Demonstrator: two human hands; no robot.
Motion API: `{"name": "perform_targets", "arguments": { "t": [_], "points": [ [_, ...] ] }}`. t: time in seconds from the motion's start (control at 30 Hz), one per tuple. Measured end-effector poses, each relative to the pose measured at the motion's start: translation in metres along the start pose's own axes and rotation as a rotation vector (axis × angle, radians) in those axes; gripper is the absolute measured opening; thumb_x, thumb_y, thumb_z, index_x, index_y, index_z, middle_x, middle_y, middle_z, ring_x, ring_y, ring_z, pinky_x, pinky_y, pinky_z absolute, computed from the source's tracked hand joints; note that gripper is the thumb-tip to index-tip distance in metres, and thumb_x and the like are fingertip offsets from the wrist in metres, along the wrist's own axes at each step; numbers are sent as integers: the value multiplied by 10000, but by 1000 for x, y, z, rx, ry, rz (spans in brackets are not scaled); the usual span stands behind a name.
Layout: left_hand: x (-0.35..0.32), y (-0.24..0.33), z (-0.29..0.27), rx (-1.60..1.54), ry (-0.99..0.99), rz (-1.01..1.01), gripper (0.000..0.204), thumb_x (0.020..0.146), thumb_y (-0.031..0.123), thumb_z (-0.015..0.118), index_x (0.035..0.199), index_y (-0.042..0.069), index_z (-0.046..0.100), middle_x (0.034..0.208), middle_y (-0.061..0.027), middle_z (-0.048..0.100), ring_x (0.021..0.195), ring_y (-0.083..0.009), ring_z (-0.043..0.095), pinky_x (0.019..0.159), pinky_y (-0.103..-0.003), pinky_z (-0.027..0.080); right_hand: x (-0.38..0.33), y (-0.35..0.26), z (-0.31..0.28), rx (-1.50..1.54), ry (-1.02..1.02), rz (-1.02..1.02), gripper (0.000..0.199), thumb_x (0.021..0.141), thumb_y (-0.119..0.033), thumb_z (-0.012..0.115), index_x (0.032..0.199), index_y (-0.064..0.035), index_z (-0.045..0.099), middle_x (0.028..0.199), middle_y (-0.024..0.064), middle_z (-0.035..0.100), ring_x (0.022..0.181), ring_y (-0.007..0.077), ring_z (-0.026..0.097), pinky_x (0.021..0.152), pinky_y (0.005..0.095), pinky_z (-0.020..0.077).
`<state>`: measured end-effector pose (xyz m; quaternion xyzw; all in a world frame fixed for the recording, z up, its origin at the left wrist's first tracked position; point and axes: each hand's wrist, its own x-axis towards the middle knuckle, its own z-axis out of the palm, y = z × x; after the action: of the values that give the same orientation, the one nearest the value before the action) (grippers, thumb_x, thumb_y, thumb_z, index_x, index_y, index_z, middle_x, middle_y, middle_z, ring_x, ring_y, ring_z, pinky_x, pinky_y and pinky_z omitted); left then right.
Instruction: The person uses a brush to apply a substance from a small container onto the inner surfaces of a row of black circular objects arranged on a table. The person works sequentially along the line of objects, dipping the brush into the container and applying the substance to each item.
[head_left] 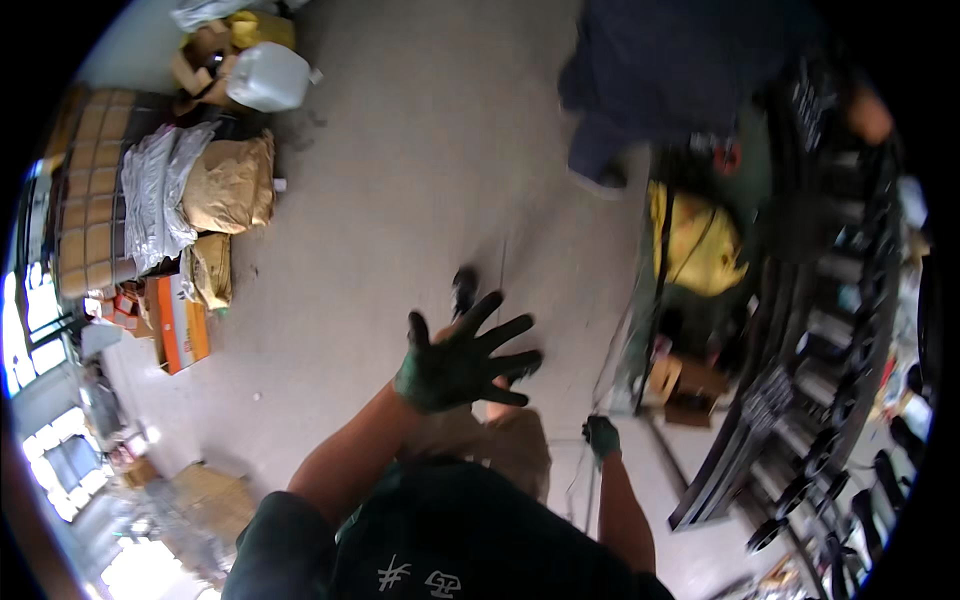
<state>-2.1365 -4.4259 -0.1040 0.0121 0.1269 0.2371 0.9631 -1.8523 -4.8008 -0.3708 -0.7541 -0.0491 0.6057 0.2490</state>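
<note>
Dark green cloth-like gloves, matt, cover the left hand [462, 362] and right hand [601, 436]; beyond the spread left fingers [500, 330] lie a smooth matt concrete floor [400, 180], a translucent plastic jug [268, 76] and crinkled brown paper sacks [230, 183].

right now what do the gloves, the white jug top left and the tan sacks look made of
The gloves on the left hand and right hand look like dark green knit fabric, matte and close-fitting. The white jug seems to be translucent plastic with a smooth dull sheen. The tan sacks look like woven or paper bagging, creased and matte.
</note>
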Motion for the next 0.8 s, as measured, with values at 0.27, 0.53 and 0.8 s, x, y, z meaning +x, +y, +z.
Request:
{"name": "perform_targets", "arguments": {
  "t": [0.27,0.53,0.8],
  "points": [
    [-162,155,-46,413,697,457,687,990,428,646,1531,126,349,1455,-134,527,1177,-275,627,966,-430,537,-2,-159,-10,266,153,-8,155,986,-213,605,1036,-66,604,816,109,678,654,264,687,552,383,562],
    [-191,347,-72,1309,1129,548,673,868,160,772,1456,82,455,1299,-131,644,1006,-227,661,848,-358,572,45,-240,90,-151,-26,193,394,1016,-365,584,1241,-42,589,1102,178,726,859,338,729,692,453,585],
    [-41,555,-51,1788,827,335,735,854,294,804,1467,89,454,1370,-134,607,1130,-281,645,913,-414,560,39,-402,217,135,59,267,470,968,-394,685,1324,-108,575,964,164,676,733,309,651,626,502,542]
  ]
}}
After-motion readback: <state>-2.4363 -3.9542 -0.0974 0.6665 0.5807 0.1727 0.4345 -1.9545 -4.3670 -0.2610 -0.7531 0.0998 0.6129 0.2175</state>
